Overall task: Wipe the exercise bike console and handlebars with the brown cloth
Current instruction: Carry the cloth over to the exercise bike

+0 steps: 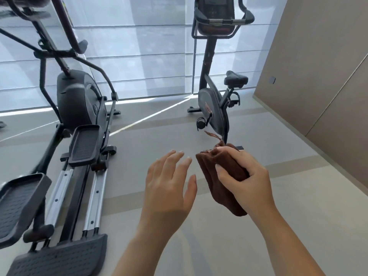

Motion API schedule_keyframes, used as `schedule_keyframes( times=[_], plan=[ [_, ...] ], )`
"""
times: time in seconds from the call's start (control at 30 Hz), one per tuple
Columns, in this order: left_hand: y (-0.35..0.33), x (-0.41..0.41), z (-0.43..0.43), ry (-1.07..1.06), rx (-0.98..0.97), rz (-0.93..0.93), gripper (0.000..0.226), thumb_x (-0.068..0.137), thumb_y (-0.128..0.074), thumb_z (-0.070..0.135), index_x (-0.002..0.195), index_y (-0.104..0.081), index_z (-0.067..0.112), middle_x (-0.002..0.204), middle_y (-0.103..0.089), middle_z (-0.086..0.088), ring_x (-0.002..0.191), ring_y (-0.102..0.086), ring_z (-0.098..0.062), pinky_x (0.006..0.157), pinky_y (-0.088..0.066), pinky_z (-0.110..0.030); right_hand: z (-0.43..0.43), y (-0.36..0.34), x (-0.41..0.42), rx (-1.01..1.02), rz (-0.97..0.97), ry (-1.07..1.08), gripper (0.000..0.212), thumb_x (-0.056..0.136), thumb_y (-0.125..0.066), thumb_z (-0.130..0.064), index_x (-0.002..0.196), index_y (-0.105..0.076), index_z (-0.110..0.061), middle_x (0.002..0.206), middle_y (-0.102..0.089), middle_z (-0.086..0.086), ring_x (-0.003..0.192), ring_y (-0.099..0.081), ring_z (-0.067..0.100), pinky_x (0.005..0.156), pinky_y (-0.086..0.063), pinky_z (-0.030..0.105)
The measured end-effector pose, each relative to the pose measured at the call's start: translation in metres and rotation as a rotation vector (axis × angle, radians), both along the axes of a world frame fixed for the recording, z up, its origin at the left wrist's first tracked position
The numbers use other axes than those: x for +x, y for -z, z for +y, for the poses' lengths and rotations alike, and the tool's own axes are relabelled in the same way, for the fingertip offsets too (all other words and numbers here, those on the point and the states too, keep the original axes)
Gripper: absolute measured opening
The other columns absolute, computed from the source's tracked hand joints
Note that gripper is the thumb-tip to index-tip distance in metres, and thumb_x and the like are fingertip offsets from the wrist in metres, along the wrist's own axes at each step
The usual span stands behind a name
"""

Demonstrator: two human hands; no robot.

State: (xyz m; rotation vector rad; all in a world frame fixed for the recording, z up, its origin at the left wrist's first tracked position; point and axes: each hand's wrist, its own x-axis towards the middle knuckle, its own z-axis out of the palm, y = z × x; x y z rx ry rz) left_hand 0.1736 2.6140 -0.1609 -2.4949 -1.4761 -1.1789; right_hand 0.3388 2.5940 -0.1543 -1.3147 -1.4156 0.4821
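A black exercise bike (pixel 214 108) stands ahead at the right, near the window. Its console (pixel 216 10) and handlebars (pixel 223 21) are at the top edge of the head view, well beyond my hands. My right hand (pixel 245 176) grips a bunched brown cloth (pixel 214 180), which hangs down below my fingers. A thin frayed end of the cloth sticks up above it. My left hand (pixel 169 182) is just to the left of the cloth, fingers spread, holding nothing and not touching it.
A large black elliptical trainer (pixel 79 108) with foot plates and rails fills the left side. Grey floor (pixel 258 226) lies between me and the bike. Translucent window blinds (pixel 139 46) run across the back. A beige wall (pixel 318 66) closes the right side.
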Motion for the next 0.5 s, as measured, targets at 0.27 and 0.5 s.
schedule_keyframes(
  times=[0.27, 0.5],
  plan=[
    [0.011, 0.043, 0.174, 0.068, 0.058, 0.027, 0.034, 0.085, -0.047, 0.025, 0.107, -0.063, 0.005, 0.111, -0.064, -0.012, 0.11, -0.056, -0.029, 0.095, -0.039, -0.041, 0.167, 0.015, 0.04, 0.021, 0.024, 0.082, 0.03, 0.077, -0.066, -0.024, 0.106, -0.065, -0.033, 0.093, -0.064, -0.01, 0.089, -0.059, -0.002, 0.071, -0.043, 0.002],
    [-0.008, 0.116, 0.343, 0.092, 0.076, 0.072, 0.03, 0.084, -0.054, 0.021, 0.107, -0.063, 0.004, 0.111, -0.064, -0.014, 0.108, -0.057, -0.032, 0.094, -0.043, -0.044, 0.333, -0.001, 0.11, 0.073, 0.01, 0.117, 0.031, 0.08, -0.068, -0.014, 0.106, -0.065, -0.031, 0.096, -0.065, -0.002, 0.089, -0.06, 0.0, 0.073, -0.044, 0.004]
  ],
)
